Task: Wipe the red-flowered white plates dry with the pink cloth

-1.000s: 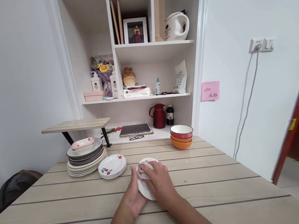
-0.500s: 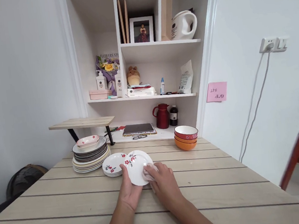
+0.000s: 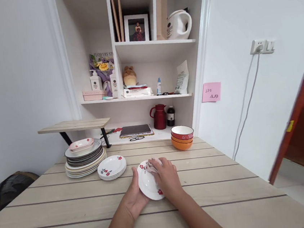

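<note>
White plate [image 3: 148, 183] is gripped by the left hand [image 3: 135, 199], cloth [image 3: 151, 169] by the right hand [image 3: 168, 179]; wiping seems in hand, and steady support is probably needed next.

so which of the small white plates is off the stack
The flowered plate held in the left hand, with the right hand holding a cloth against it; the other small ones sit in the low stack to its left.
</note>
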A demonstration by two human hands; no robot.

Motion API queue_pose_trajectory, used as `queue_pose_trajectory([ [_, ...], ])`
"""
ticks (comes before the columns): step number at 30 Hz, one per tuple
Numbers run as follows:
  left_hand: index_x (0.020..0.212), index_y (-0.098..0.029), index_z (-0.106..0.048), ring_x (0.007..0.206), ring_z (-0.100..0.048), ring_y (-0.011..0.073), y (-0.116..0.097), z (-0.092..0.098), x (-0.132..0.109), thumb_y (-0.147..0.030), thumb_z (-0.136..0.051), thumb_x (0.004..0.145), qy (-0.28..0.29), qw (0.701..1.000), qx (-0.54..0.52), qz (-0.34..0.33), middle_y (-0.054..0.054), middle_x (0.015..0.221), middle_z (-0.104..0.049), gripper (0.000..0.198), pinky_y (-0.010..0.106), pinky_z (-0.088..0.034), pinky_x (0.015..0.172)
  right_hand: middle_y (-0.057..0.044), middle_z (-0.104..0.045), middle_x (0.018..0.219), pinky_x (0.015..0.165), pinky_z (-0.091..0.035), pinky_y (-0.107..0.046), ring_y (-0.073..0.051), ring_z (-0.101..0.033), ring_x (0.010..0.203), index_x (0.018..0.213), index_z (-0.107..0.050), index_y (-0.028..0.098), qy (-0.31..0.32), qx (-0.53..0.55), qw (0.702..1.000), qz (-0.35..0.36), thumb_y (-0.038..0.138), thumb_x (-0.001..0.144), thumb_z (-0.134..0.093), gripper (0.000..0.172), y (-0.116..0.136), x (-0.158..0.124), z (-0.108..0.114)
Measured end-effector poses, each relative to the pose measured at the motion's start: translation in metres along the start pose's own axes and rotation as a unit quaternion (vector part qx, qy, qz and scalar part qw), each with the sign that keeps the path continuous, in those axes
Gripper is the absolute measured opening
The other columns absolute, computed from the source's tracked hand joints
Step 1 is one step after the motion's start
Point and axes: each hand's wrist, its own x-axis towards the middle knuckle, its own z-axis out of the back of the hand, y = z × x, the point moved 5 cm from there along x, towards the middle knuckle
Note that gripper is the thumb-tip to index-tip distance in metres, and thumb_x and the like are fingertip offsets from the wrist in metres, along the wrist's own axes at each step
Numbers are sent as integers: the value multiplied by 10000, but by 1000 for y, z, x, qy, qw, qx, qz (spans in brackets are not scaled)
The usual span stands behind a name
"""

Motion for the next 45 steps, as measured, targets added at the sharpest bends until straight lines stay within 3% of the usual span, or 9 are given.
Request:
queue_pose_trajectory([
  [11, 1336, -91, -494, 959, -694, 259, -31, 30, -4, -390, -534, 906, -170, 971, -64, -157, 150, 1021, -731, 525, 418, -458, 1006, -34, -575, 1199, 941, -403, -350, -200, -514, 1097, 1237, -584, 363, 114, 222, 947, 203, 71, 792, -514, 537, 46, -23, -10],
  [18, 1396, -222, -447, 1001, -684, 209, -35, 25, -1, -303, -474, 944, -130, 964, -83, -217, 106, 1161, -694, 459, 393, -397, 1072, -81, -607, 1207, 903, -491, -369, -204, -617, 1027, 1471, -199, 246, 38, 522, 851, -50, 196, 819, -510, 724, 14, -3, -2],
  [23, 1408, -265, -425, 1066, -657, 234, -30, 28, -3, -297, -546, 909, -155, 962, -71, -215, 87, 1196, -674, 514, 466, -346, 1102, -38, -599, 1232, 807, -520, -302, -205, -608, 1023, 1332, -432, 313, -114, 615, 740, -249, 378, 769, -656, 610, -28, -5, -5],
  [26, 1391, -273, -450, 1044, -668, 229, -28, 27, -3, -322, -544, 909, -145, 966, -67, -204, 82, 1195, -676, 493, 451, -354, 1098, -12, -662, 1084, 678, -518, -246, -181, -632, 907, 1197, -546, 307, -54, 672, 681, -287, 496, 757, -671, 495, -28, -6, -9],
  [30, 1380, -176, -465, 1073, -652, 270, -18, 15, -2, -353, -562, 895, -111, 986, -24, -125, 141, 1189, -671, 525, 464, -376, 1076, -29, -712, 964, 582, -504, -230, -176, -659, 780, 1135, -587, 250, 112, 736, 631, -217, 471, 726, -723, 484, 2, -9, -8],
  [35, 1340, -139, -491, 1195, -567, 301, -12, 2, -4, -470, -575, 865, -142, 982, 82, -92, 174, 1252, -630, 586, 469, -372, 1069, -58, -736, 839, 655, -555, -302, -206, -686, 717, 1037, -602, 165, 86, 740, 611, -268, 167, 586, -761, 478, -3, -8, -20],
  [38, 1333, -191, -492, 1270, -494, 288, -17, 3, -4, -548, -566, 842, -197, 943, 232, -138, 144, 1328, -579, 612, 441, -327, 1099, -18, -717, 728, 548, -544, -300, -200, -666, 599, 1033, -585, 189, 24, 737, 588, -333, 110, 565, -668, 482, -19, -6, -27],
  [41, 1363, -212, -455, 1328, -416, 265, -28, 7, -5, -472, -643, 813, -255, 851, 392, -240, 119, 1395, -513, 637, 391, -258, 1137, 4, -704, 695, 511, -530, -284, -197, -657, 573, 1069, -566, 210, -12, 745, 581, -328, 92, 545, -614, 540, -24, -3, -22],
  [45, 1427, -207, -363, 1351, -378, 264, -31, 14, -2, -481, -508, 888, -246, 795, 482, -273, 134, 1450, -430, 621, 417, -268, 1135, 3, -705, 702, 489, -516, -267, -199, -655, 576, 1090, -551, 213, -39, 740, 589, -323, 94, 522, -588, 582, -24, -2, -13],
])
